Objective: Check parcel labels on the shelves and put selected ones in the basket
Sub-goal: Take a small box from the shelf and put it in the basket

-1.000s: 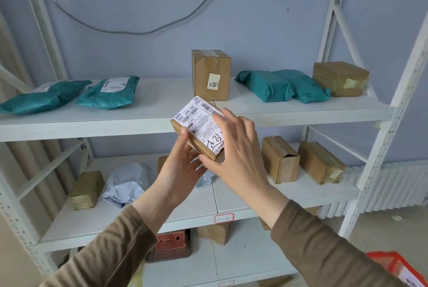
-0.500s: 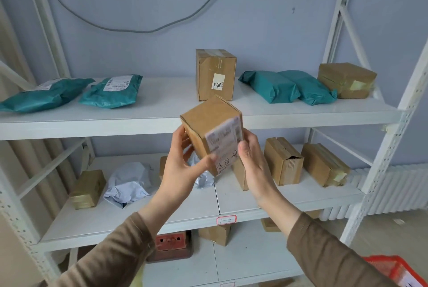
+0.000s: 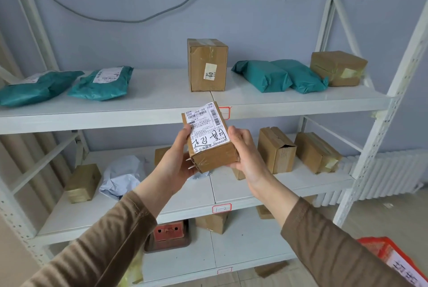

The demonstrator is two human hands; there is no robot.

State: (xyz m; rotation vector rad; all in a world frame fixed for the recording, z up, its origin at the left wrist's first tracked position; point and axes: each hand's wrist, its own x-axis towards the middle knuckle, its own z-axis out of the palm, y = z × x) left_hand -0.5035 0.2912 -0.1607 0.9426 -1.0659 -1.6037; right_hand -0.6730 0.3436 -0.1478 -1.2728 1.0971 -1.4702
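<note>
You've got the small cardboard parcel (image 3: 212, 147) up in front of the shelves, label (image 3: 207, 128) tilted toward you, barcode at the top and handwritten marks across its lower half. Your left hand (image 3: 179, 159) grips the left side, thumb lying on the label's edge; your right hand (image 3: 245, 153) cups the right side and the underside, fingers curled round the far face. Both hands are clamped on it, one on each side.

The parcel hangs in the air just in front of the lip of the top shelf (image 3: 92, 119), its upper corner overlapping that white edge and the red-bordered tag (image 3: 224, 112) on it. Behind your wrists runs the middle shelf (image 3: 278, 191), with two brown boxes (image 3: 276, 150) well to the right and a crumpled white bag (image 3: 121, 175) to the left.

On the top shelf an upright box (image 3: 207, 65) stands directly above your parcel, teal mailers (image 3: 102, 83) to the left and more to the right. The right upright post (image 3: 379, 138) slants down beside you, and the red basket (image 3: 391, 259) peeks in at the lower right corner, beyond your right sleeve (image 3: 335, 252), with bare floor between post and basket.
</note>
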